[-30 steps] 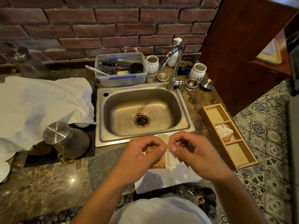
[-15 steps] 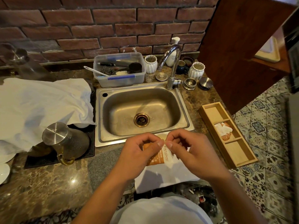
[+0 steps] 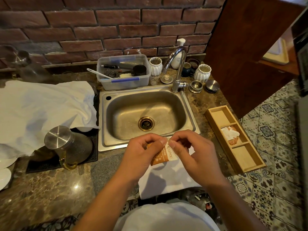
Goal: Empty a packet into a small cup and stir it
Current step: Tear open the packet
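over the counter just in front of the sink (image 3: 191,104), left hand (image 3: 141,152) and right hand (image 3: 191,154) each pinch the top edge of the orange packet (image 3: 164,155), its length hanging down between them, thumbs nearly touching.

Place: a kitchen
Signs: steel sink (image 3: 190,104) with tap (image 3: 176,67) set in a marble worktop (image 3: 50,189); soap bottle (image 3: 179,54); tub of washing-up tools (image 3: 123,72); brick wall (image 3: 100,27); patterned floor tiles (image 3: 275,164)
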Demonstrator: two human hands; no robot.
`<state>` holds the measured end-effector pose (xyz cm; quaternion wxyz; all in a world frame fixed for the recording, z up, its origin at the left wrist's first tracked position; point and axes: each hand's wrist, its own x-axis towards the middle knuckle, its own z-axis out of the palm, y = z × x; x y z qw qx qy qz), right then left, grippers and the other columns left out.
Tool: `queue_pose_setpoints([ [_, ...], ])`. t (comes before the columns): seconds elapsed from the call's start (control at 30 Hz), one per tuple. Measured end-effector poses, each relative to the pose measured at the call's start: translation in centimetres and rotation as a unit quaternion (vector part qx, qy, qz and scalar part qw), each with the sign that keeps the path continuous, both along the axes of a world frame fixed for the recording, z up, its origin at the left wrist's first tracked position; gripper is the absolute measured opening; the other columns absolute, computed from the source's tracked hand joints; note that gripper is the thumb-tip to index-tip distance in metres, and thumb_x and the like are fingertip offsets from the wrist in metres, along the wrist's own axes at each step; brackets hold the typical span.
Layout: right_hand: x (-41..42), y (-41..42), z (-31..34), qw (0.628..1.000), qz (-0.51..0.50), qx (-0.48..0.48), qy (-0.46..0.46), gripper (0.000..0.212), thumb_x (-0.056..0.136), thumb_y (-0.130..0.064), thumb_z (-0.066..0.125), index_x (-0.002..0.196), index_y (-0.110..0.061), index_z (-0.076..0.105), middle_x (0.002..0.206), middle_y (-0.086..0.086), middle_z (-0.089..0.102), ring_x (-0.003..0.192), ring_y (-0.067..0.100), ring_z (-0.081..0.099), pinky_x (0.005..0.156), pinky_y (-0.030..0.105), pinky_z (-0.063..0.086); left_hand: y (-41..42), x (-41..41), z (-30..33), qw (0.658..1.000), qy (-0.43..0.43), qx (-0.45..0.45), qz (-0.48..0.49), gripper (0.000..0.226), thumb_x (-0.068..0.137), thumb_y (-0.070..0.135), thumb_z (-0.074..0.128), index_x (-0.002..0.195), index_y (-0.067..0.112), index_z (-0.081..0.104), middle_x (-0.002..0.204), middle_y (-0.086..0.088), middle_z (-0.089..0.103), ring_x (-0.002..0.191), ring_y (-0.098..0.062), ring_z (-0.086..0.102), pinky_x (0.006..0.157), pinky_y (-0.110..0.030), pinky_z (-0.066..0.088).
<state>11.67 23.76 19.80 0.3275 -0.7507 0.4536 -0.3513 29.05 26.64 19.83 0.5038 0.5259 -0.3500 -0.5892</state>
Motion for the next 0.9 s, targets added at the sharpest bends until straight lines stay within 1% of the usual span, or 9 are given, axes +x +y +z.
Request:
queue_pose_setpoints([
  [0.07,-0.2,-0.2,0.2,0.996,0.011,0.081,-0.044,0.016,0.089,-0.039,0.068,0.099,-0.027,0.069,0.086,-0.011,0.068,0.082,0.014,0.064,0.068,0.025,0.054,0.1,0.1,0.1,1.000,-0.007,0.000,0.004,0.014,0.089,0.014,0.069,0.090,0.001,0.076,0.071,-0.007,0.074,0.058,-0.012,0.068,0.055,-0.019,0.052],
  [0.13,-0.4,-0.5,0.3,0.989,0.040,0.128,-0.062,0.021,0.087,-0.042,0.066,0.099,-0.026,0.069,0.084,-0.006,0.068,0.078,0.016,0.063,0.067,0.027,0.053,0.1,0.3,0.3,1.000,-0.017,-0.004,-0.001,0.017,0.087,0.019,0.071,0.089,0.002,0.076,0.069,-0.004,0.073,0.056,-0.011,0.067,0.054,-0.018,0.051],
  [0.2,-0.6,-0.6,0.2,0.987,0.058,0.132,-0.073,0.020,0.088,-0.039,0.066,0.097,-0.021,0.070,0.081,-0.004,0.068,0.074,0.018,0.062,0.065,0.029,0.053,0.0,0.5,0.5,0.999,-0.033,-0.016,-0.019,0.021,0.082,0.025,0.072,0.087,0.005,0.076,0.068,-0.002,0.072,0.058,-0.009,0.066,0.055,-0.017,0.050],
  [0.33,-0.7,-0.5,0.2,0.979,0.054,0.160,-0.114,0.018,0.087,-0.036,0.068,0.096,-0.021,0.070,0.078,-0.005,0.066,0.070,0.014,0.061,0.063,0.028,0.050,0.0,1.1,1.1,0.998,-0.036,-0.034,-0.049,0.019,0.080,0.026,0.071,0.089,0.009,0.076,0.070,0.004,0.072,0.063,-0.005,0.064,0.058,-0.015,0.049],
  [0.5,-0.6,-0.3,0.5,0.974,0.049,0.180,-0.126,0.023,0.083,-0.038,0.070,0.097,-0.020,0.071,0.081,0.001,0.069,0.072,0.013,0.063,0.064,0.025,0.052,0.1,1.2,1.0,0.997,-0.048,-0.030,-0.058,0.017,0.080,0.026,0.072,0.086,0.011,0.077,0.070,-0.001,0.071,0.063,-0.011,0.063,0.058,-0.019,0.050],
  [0.63,-0.7,-0.2,0.6,0.978,0.042,0.170,-0.112,0.022,0.084,-0.039,0.069,0.095,-0.021,0.071,0.079,-0.002,0.068,0.071,0.012,0.062,0.065,0.027,0.052,0.3,0.9,0.7,0.997,-0.055,-0.028,-0.054,0.017,0.079,0.030,0.073,0.084,0.015,0.079,0.073,-0.005,0.073,0.066,-0.015,0.065,0.059,-0.023,0.053],
  [0.73,-0.7,0.1,0.7,0.985,0.028,0.138,-0.099,0.017,0.086,-0.036,0.070,0.094,-0.021,0.071,0.080,-0.003,0.068,0.072,0.014,0.062,0.066,0.026,0.052,0.4,0.4,0.6,0.999,-0.039,-0.006,-0.037,0.022,0.078,0.030,0.073,0.086,0.011,0.079,0.073,-0.006,0.074,0.066,-0.014,0.066,0.059,-0.022,0.053],
  [0.83,-0.4,0.4,0.4,0.999,0.002,0.036,-0.035,0.004,0.090,-0.025,0.071,0.094,-0.023,0.072,0.082,-0.012,0.068,0.078,0.014,0.063,0.066,0.025,0.052,0.4,-0.2,0.4,0.999,0.020,0.026,-0.013,0.017,0.077,0.027,0.073,0.084,0.013,0.080,0.073,-0.006,0.074,0.064,-0.012,0.066,0.059,-0.020,0.053],
  [0.9,-0.2,0.6,0.1,0.999,-0.007,-0.035,0.004,0.004,0.092,-0.020,0.070,0.095,-0.019,0.073,0.085,-0.010,0.069,0.079,0.010,0.062,0.066,0.025,0.052,0.5,-0.5,0.3,0.995,0.080,0.052,0.000,0.013,0.076,0.024,0.073,0.081,0.014,0.081,0.074,-0.008,0.074,0.065,-0.014,0.065,0.062,-0.022,0.055],
])
